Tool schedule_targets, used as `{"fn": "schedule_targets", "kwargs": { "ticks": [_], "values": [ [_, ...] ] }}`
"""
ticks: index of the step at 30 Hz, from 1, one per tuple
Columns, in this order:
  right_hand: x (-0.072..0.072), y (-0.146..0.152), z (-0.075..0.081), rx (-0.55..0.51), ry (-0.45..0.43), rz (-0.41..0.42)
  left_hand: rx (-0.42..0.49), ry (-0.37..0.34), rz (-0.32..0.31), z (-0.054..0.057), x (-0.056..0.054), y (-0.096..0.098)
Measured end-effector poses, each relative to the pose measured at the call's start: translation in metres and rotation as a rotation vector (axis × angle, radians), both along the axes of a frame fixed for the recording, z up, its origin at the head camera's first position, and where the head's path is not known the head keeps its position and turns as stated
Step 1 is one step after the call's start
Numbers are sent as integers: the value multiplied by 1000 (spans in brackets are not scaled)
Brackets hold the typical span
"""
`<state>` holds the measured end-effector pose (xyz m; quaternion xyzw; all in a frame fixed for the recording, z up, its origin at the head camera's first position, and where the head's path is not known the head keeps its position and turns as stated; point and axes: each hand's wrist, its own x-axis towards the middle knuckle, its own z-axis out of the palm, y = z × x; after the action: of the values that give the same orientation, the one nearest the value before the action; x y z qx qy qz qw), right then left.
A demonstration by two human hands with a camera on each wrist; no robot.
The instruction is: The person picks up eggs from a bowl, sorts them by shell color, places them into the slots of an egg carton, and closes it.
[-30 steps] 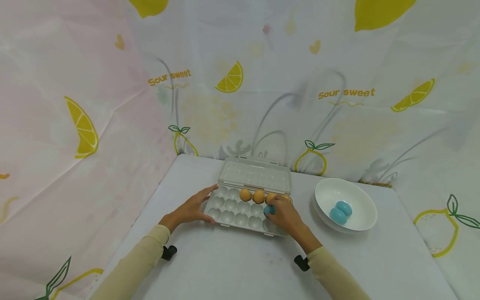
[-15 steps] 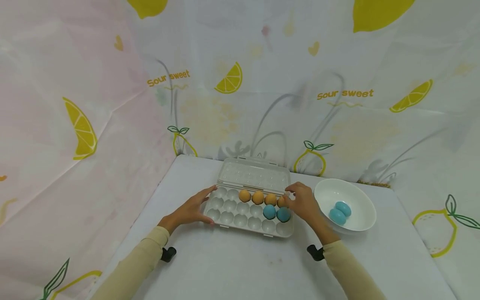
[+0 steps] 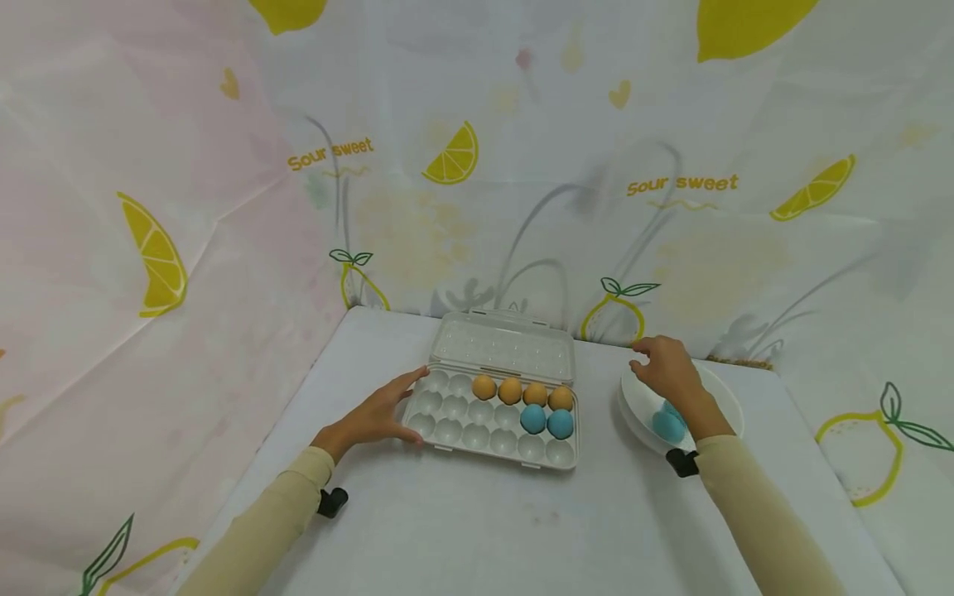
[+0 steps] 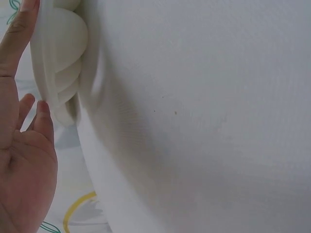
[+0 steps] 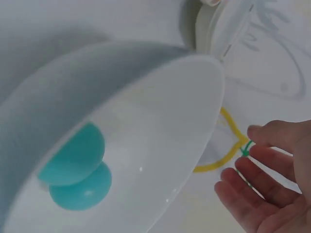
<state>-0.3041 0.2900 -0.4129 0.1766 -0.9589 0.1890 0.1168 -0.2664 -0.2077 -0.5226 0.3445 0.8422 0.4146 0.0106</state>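
An egg tray [image 3: 462, 432] with its clear lid [image 3: 503, 346] folded back lies on the table. Several orange eggs [image 3: 510, 391] fill part of its back row, and two blue eggs [image 3: 561, 424] sit in the middle row at the right. My left hand [image 3: 371, 418] touches the tray's left end, thumb and fingers spread; the left wrist view shows fingertips at its rim. Over the white bowl [image 3: 719, 399] hangs my right hand [image 3: 671, 377], holding nothing, fingers loosely bent. Inside the bowl [image 5: 160, 121] lie two blue eggs [image 5: 80, 187], partly covered by the hand in the head view.
The white-covered table [image 3: 477, 530] meets a lemon-printed backdrop [image 3: 477, 232] behind the tray and along the left side. The bowl stands right of the tray, with a strip of tabletop between them.
The right hand has placed a blue egg in the middle row and let go. It has then moved right, from the tray to above the bowl. The left hand stays at the tray's end.
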Motion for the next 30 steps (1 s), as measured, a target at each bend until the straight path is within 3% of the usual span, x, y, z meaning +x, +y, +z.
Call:
{"fn": "schedule_targets", "kwargs": {
  "ticks": [6, 11, 21, 30],
  "values": [
    [-12, 28, 10, 98, -233, -57, -9, 9, -9, -2, -1, -1],
    [-16, 41, 12, 135, -351, -93, -19, 7, 0, -3, 1, -1],
    [-18, 61, -8, 133, -743, -155, -42, -2, 17, -1, 0, 0],
    [-13, 60, -14, 110, -793, -212, -47, -21, 25, 0, 0, 1]
  ]
}}
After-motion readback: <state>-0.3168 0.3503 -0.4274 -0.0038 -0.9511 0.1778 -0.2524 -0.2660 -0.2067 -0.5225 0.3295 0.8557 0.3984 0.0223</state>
